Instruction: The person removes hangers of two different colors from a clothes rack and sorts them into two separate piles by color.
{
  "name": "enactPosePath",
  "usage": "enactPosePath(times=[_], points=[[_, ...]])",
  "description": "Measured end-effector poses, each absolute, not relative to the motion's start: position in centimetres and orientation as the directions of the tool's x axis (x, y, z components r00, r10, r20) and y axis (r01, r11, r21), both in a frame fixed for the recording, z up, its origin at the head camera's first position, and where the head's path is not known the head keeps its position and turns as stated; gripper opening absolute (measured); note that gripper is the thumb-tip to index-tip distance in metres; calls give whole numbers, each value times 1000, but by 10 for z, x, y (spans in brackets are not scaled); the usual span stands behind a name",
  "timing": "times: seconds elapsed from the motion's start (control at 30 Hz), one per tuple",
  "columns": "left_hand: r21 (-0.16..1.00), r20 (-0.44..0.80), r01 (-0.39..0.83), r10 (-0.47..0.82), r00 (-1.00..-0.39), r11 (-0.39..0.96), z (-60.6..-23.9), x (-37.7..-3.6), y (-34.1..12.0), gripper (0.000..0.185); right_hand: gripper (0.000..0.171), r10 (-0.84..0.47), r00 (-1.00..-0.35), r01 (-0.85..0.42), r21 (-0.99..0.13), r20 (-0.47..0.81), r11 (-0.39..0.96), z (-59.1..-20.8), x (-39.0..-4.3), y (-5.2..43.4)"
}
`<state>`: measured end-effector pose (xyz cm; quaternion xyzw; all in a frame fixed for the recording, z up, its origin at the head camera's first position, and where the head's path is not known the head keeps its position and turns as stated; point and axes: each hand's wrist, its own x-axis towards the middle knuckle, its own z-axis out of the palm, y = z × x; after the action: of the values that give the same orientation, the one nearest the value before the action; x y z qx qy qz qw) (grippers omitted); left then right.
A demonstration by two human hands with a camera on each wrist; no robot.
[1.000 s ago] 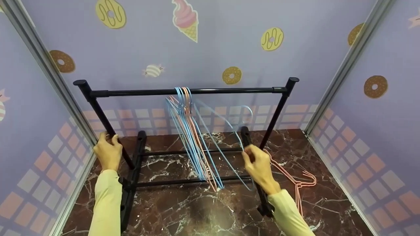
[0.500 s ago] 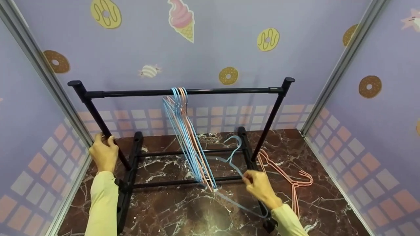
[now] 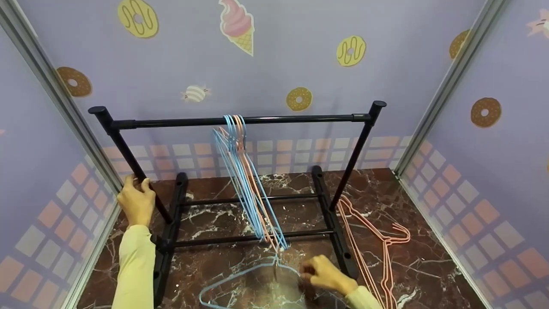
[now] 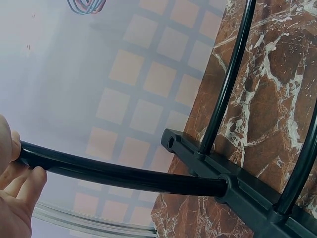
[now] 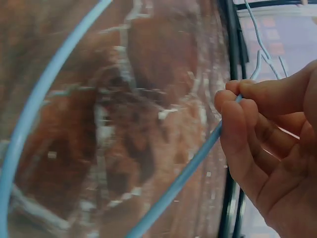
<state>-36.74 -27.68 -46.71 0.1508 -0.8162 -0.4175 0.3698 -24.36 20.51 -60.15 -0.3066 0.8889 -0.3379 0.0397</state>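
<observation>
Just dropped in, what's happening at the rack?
A person's left hand grips the black rack by its left post. The right hand pinches a blue hanger low over the marble floor, in front of the rack. A bunch of blue and pink hangers hangs from the top bar, and pink hangers lie on the floor to the right of the rack.

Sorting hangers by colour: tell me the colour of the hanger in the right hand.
Light blue hanger, pinched by the right hand; clearest in the right wrist view.
</observation>
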Motion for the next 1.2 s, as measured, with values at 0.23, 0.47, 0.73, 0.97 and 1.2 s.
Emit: enactPosePath(times=[0.23,0.47,0.73,0.97,1.2], points=[[786,485,63,-550,-680,615,-467,-368,-277,25,11,-576,-797,-562,-579,185,591,-623,-234,208],[784,489,66,-548,-678,617,-468,-369,-277,26,16,-548,-792,-600,-509,269,617,-634,-232,209],[794,465,49,-554,-690,606,-468,-367,-276,25,22,-528,-776,-629,-480,344,612,-642,-230,211],[790,478,58,-553,-683,611,-468,-368,-276,26,22,-486,-814,-578,-520,318,629,-645,-228,212],[787,480,58,-550,-683,615,-468,-368,-277,27,20,-479,-810,-586,-482,338,651,-644,-227,212]])
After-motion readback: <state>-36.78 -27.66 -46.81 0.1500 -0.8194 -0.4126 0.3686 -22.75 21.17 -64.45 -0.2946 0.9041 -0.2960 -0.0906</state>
